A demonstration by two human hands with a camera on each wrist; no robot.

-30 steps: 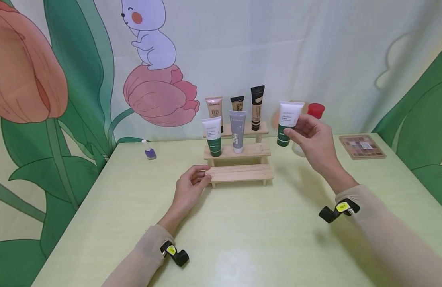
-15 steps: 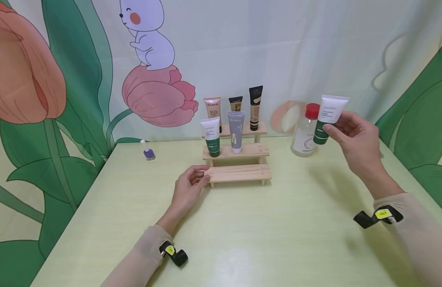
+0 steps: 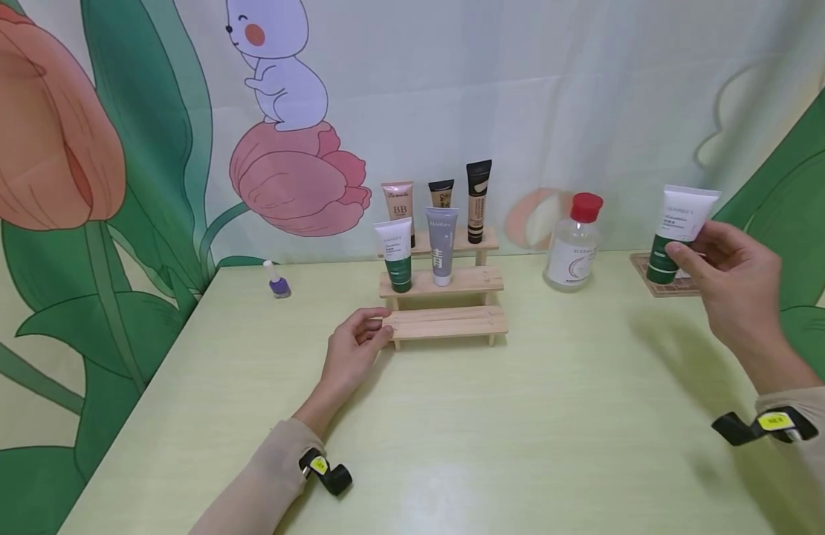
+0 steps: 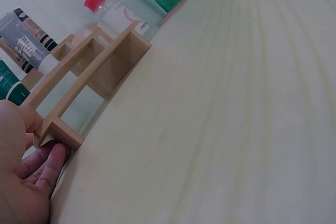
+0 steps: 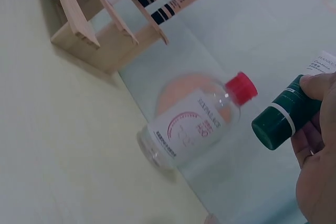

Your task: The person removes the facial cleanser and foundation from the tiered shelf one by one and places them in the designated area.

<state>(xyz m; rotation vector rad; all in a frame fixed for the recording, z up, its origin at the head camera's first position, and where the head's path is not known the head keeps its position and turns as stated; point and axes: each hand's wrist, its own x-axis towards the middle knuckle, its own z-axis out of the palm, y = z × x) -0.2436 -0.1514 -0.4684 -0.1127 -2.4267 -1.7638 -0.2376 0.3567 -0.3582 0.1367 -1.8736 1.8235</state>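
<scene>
Worktop point(image 3: 453, 431), pale yellow-green, smooth: carries all below.

Stand point(image 3: 449, 325), three-tiered, light wood: toward the far edge, midway between the side edges; its rising tiers probably serve to keep rear labels visible.

Left hand point(image 3: 352, 349): fingers pinching the left end of the lowest tier, likely to steady it.

Right hand point(image 3: 740, 286): thumb and fingers pinching a white-and-green plastic squeeze tube point(image 3: 678, 215) near the far right corner, raised, cap down, probably gripped at mid-body for control.

Bottle point(image 3: 571, 253), clear plastic, red cap: upright at the far edge, right of the stand.

Palette point(image 3: 676, 289), flat, brown, rectangular: far right corner, partly behind the held tube.

Tubes, standing on caps, presumably for stable footing: black-and-beige point(image 3: 476, 204), pink point(image 3: 399, 199) and short black-and-beige point(image 3: 442, 193) on the top tier; grey point(image 3: 442, 241) and matching white-and-green point(image 3: 395, 253) on the middle.

Nail-polish bottle point(image 3: 279, 285), purple, white-capped: far left corner.
</scene>
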